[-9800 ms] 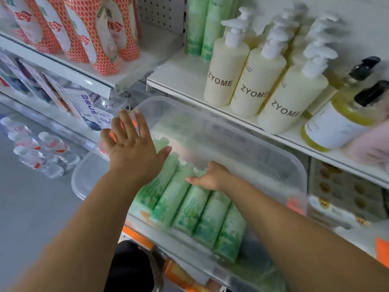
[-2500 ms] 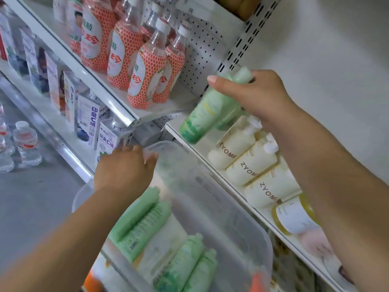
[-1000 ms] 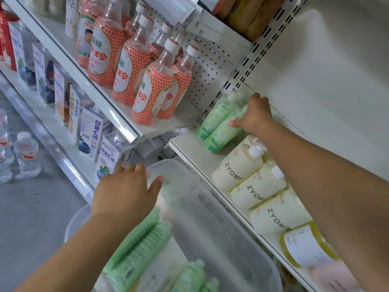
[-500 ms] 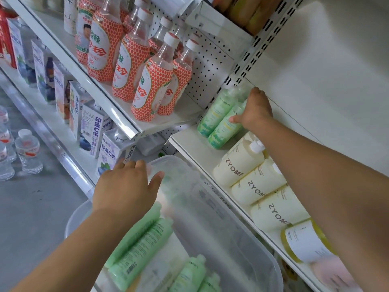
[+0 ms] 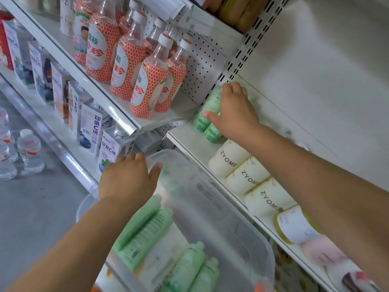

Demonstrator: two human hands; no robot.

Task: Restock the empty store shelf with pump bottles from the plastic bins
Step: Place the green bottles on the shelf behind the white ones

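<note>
The right hand (image 5: pixel 233 114) has its fingers (image 5: pixel 235 87) wrapped round a green bottle (image 5: pixel 212 133) standing on the white shelf (image 5: pixel 187 142), near the cream bottles (image 5: pixel 227 163). The left hand (image 5: pixel 128 180) holds the rim of the plastic bin (image 5: pixel 212 199), where more green bottles (image 5: pixel 147 228) lie.

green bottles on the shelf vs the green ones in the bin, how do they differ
Pose: the shelf bottles stand upright on the shelf; the bin bottles lie on their sides in the bin.
Count: two shelf bottles show, four bin bottles.
Contact: the right hand grips the shelf bottles' tops with curled fingers; the bin bottles lie unheld.
Both sets share the pale green colour and slim shape.
</note>
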